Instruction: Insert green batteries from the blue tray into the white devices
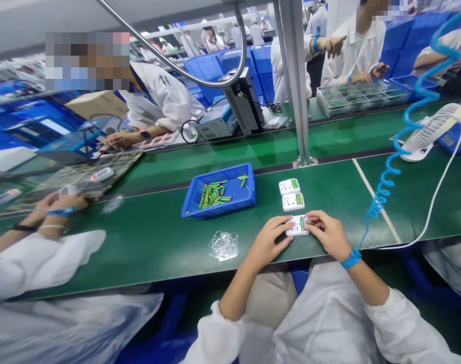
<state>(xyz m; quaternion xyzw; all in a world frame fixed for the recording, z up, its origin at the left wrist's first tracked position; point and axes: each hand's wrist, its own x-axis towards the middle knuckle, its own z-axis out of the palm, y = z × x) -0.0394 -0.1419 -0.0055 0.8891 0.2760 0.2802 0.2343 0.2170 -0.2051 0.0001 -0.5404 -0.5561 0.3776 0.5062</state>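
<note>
A small white device (296, 232) lies on the green bench, its battery compartment facing up and a green battery in it. My left hand (270, 238) grips the device's left side between fingers and thumb. At the device's right edge, my right hand (332, 235) pinches a battery (310, 221), mostly hidden by the fingertips. Just beyond are two similar white devices, a nearer one (291, 202) and a farther one (288, 187), both showing green batteries. To the left, a blue bin (226, 208) holds many loose green batteries (211, 194).
Crumpled clear plastic (223, 246) lies left of my left hand. A coiled blue cord (384, 189) hangs on the right, near a white fan (429, 131) and its cable. A metal post (297, 91) rises behind the devices. Co-workers sit left and opposite.
</note>
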